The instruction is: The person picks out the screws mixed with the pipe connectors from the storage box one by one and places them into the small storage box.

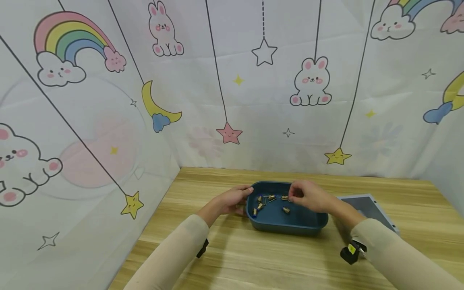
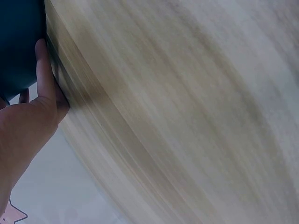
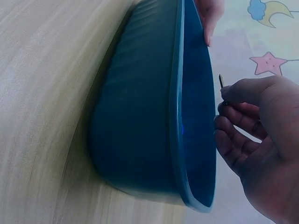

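Observation:
A dark blue plastic basin (image 1: 286, 228) stands on the wooden table. At its left end my left hand (image 1: 232, 200) grips the rim, thumb and fingers on either side of the wall. My right hand (image 1: 309, 196) is over the right half of the basin. In the right wrist view, its thumb and forefinger pinch a small threaded screw (image 3: 221, 80) by one end, the other end pointing up. Several small brass fittings (image 1: 286, 210) lie loose on the basin floor, mostly on the left, with thin screws (image 1: 272, 200) among them.
A grey tray (image 1: 377, 207) with a pale rim lies right of the basin, partly behind my right forearm. White cloth (image 1: 203, 80) printed with rabbits, stars and rainbows hangs behind and to the left of the table (image 1: 232, 257).

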Tool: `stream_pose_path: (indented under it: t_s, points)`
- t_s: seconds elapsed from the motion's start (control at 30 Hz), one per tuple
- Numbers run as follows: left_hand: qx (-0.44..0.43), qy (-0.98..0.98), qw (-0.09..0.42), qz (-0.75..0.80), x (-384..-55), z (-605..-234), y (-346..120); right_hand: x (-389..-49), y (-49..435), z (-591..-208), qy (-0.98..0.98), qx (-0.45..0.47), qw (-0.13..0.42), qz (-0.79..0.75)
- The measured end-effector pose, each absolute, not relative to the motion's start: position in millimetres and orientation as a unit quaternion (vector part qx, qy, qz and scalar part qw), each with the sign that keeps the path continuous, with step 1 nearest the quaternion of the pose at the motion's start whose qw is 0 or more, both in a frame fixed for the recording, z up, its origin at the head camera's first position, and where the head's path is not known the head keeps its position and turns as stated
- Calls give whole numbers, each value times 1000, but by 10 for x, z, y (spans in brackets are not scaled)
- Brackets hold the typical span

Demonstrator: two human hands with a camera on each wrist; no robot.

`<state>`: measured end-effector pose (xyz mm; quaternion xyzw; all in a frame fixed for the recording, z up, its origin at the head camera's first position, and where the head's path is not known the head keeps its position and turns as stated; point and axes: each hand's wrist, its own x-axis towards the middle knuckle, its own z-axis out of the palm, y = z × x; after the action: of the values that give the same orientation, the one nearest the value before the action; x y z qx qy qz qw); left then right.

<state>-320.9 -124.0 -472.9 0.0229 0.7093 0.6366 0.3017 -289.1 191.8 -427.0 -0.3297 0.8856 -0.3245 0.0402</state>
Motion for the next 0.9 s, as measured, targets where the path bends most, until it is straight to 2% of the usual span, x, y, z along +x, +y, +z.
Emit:
stream_pose_path:
  t_s: [0.9]
  points:
    - [21, 715, 298, 632, -3193, -4733, -1245, -2909, 2139, -4255, 890, -315, 34, -328]
